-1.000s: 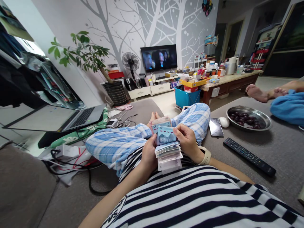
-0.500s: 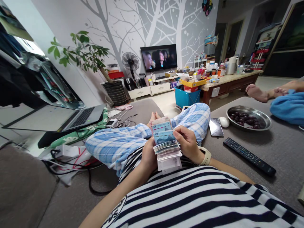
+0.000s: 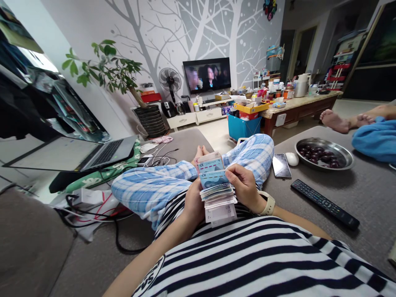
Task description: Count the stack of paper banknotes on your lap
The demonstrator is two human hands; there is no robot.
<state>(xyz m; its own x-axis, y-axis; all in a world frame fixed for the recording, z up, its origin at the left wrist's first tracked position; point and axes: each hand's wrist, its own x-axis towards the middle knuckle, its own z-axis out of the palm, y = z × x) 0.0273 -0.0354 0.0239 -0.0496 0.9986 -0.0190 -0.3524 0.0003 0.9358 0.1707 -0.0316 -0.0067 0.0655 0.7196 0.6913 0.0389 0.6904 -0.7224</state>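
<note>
A thick wad of banknotes (image 3: 218,196) is held over my lap, its near part folded down toward my striped shirt. My left hand (image 3: 194,202) grips the wad along its left side, the fingers mostly hidden behind the notes. With thumb and fingertips, my right hand (image 3: 246,187) pinches the right edge of a blue-green banknote (image 3: 213,178) near the top. Another blue-green note lies just beyond it, with pinkish notes behind. A pale watch is on my right wrist.
To the right lie a phone (image 3: 281,166), a white mouse (image 3: 292,159), a remote control (image 3: 324,204) and a metal bowl (image 3: 346,161) of dark round fruit. An open laptop (image 3: 108,153) and tangled cables (image 3: 116,235) are at left. Another person's bare feet (image 3: 335,121) rest at far right.
Almost nothing differs. Both hands stay on the banknotes in the same place; only the picture on the television shifts slightly.
</note>
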